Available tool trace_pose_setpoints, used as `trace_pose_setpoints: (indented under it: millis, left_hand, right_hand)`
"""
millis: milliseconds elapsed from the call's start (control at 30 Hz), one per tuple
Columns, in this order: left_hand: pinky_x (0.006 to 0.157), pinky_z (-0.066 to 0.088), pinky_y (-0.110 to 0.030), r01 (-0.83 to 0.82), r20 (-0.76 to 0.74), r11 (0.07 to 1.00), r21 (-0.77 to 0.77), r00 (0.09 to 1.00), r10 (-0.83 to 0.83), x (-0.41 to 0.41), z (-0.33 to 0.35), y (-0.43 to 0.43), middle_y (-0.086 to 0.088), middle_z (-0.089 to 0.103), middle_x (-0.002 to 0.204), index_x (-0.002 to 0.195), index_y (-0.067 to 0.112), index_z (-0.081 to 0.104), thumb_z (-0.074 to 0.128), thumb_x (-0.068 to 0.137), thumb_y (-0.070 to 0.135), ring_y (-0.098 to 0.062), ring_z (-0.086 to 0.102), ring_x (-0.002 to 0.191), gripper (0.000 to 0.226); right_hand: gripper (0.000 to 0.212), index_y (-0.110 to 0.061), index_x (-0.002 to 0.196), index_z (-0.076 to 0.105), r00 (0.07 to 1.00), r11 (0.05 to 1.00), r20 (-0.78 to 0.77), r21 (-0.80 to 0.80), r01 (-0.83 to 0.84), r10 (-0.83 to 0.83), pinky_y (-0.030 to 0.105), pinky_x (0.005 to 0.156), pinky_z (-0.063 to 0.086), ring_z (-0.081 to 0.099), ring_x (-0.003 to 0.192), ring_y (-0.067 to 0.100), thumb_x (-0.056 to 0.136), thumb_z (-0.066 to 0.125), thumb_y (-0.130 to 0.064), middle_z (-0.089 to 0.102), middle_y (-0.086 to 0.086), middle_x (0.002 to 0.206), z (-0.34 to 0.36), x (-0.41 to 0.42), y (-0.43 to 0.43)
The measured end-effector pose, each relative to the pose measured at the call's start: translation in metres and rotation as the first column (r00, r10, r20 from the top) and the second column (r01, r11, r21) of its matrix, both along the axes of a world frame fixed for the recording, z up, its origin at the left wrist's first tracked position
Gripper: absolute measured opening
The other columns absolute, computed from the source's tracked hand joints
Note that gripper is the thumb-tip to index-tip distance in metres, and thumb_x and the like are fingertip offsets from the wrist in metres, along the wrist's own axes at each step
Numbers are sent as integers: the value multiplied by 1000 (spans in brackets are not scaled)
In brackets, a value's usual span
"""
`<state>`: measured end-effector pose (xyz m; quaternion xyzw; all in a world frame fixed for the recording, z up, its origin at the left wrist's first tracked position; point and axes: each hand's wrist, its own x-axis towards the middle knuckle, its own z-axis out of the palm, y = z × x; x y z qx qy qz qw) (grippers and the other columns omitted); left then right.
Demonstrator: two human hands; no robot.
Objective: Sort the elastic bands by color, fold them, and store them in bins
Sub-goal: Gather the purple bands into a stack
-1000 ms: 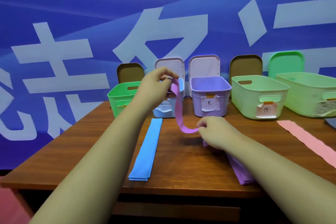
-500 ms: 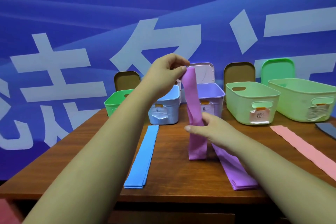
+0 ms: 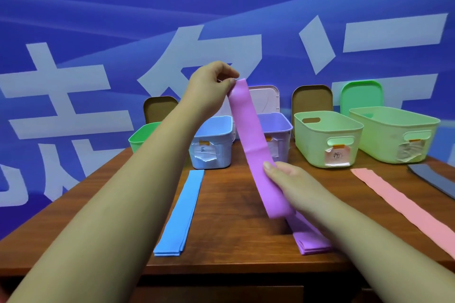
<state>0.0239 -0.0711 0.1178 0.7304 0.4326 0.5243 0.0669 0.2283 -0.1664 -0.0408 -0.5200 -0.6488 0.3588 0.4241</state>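
Note:
A purple elastic band (image 3: pixel 256 145) hangs stretched above the wooden table (image 3: pixel 221 206). My left hand (image 3: pixel 211 86) pinches its top end high in front of the bins. My right hand (image 3: pixel 293 184) grips the band lower down, thumb across its front. Under my right arm lies a pile of purple bands (image 3: pixel 310 241). A stack of blue bands (image 3: pixel 182 211) lies to the left. Pink bands (image 3: pixel 403 206) and a dark grey band (image 3: pixel 433 179) lie at the right. Behind stand a blue bin (image 3: pixel 214 145) and a purple bin (image 3: pixel 278 135).
A bright green bin (image 3: pixel 140 138) stands at the back left, and two pale green bins (image 3: pixel 325 140) (image 3: pixel 394 135) at the back right. Several lids (image 3: pixel 311 98) lean against the blue wall behind the bins. The table's front edge runs just below the bands.
My left hand rose with the purple band's end. My right hand slid from the low loop up onto the band, which now hangs long and flat.

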Motion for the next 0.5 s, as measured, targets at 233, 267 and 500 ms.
trace_pose_setpoints:
  millis: [233,267,500]
  left_hand:
    - [89,54,-30,-95,-70,995,-10,993,94,23,-20,26,8,76,103,103,25,76,63,95,13,-14,69,100,19]
    - [88,52,-28,-113,-85,994,0,990,112,28,-25,31,7,76,103,102,24,76,62,94,11,-14,68,100,21]
    - [84,43,-24,-134,-203,991,-9,971,129,70,-77,64,-4,76,106,100,13,77,60,92,4,-24,67,102,22]
  right_hand:
    - [44,-14,94,66,979,984,98,26,178,-179,44,66,56,66,72,31,102,49,-53,70,12,83,0,12,-17]
    - [39,-16,93,65,972,979,113,32,203,-205,35,57,50,64,66,24,104,50,-49,69,7,78,-1,15,-20]
    - [30,-17,95,67,913,960,304,25,279,-273,31,53,44,64,68,24,105,47,-37,68,2,79,-3,38,-36]
